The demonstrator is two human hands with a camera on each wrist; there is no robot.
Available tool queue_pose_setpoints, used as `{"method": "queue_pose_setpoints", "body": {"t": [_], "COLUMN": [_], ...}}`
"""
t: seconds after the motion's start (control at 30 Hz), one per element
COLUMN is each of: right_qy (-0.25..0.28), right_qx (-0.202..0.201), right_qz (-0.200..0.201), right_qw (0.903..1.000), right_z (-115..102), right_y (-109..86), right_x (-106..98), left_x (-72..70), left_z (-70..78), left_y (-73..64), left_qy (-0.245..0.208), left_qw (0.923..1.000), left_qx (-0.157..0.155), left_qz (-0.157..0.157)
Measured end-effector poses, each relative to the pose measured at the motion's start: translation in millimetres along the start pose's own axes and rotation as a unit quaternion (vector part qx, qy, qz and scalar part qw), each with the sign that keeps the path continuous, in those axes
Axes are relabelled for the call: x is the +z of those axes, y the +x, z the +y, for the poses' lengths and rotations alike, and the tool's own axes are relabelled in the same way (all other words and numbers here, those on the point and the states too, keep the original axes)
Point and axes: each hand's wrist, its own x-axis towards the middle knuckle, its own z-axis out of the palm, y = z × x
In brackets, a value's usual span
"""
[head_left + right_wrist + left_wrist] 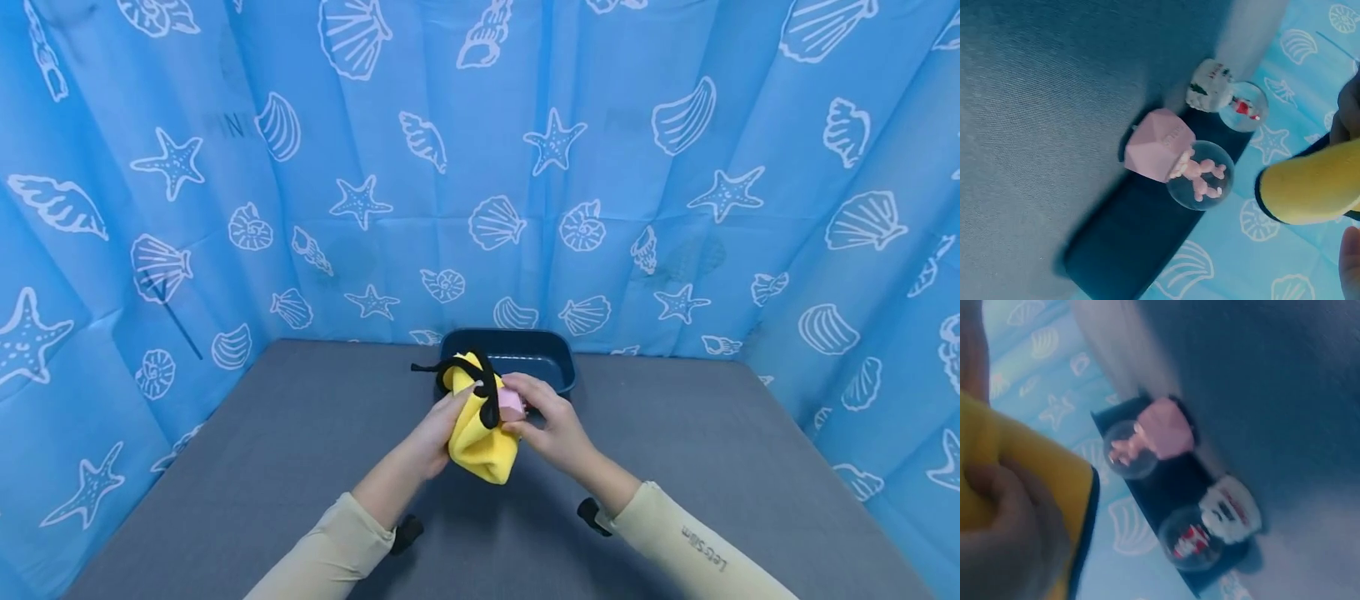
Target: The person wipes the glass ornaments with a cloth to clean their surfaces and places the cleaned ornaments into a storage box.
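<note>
My left hand point(435, 437) holds a yellow cleaning cloth point(480, 446) with black trim, its thumb pressing on the folds. My right hand point(551, 421) has fingers above and thumb below a pink snow globe point(511, 404); only its base shows, and the part toward the cloth is hidden. In the left wrist view, fingers point(1013, 512) curl into the cloth. The right wrist view catches a fingertip point(1350, 259) beside the cloth's rounded end point(1307, 187); the right hand's grip is outside that view.
By a dark blue tray point(558, 387) stand a pink-based snow globe point(1160, 145) with a pink figure and a white-based one point(1210, 86) with a red-and-white figure. The grey tabletop point(300, 467) lies beneath. A blue shell-print curtain point(480, 175) hangs behind.
</note>
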Motion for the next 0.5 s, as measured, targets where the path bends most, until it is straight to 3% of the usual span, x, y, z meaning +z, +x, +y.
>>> {"method": "queue_pose_setpoints", "body": {"t": [0.2,0.37,0.5], "right_qy": [0.002,0.001,0.006], "right_qx": [-0.027,-0.050,-0.051], "right_qz": [0.007,0.000,-0.012], "right_qw": [0.9996,0.9987,0.9986], "right_z": [3.6,2.0,-0.8], "right_y": [-3.5,-4.0,-5.7], "right_x": [4.6,3.6,2.0], "left_x": [10.6,10.3,9.6], "left_z": [-2.0,-2.5,-4.6], "left_y": [-0.5,-1.4,-1.0], "left_qy": [-0.034,-0.031,-0.056], "left_qw": [0.9965,0.9944,0.9920], "left_qx": [0.018,0.008,-0.001], "left_qz": [0.074,0.100,0.113]}}
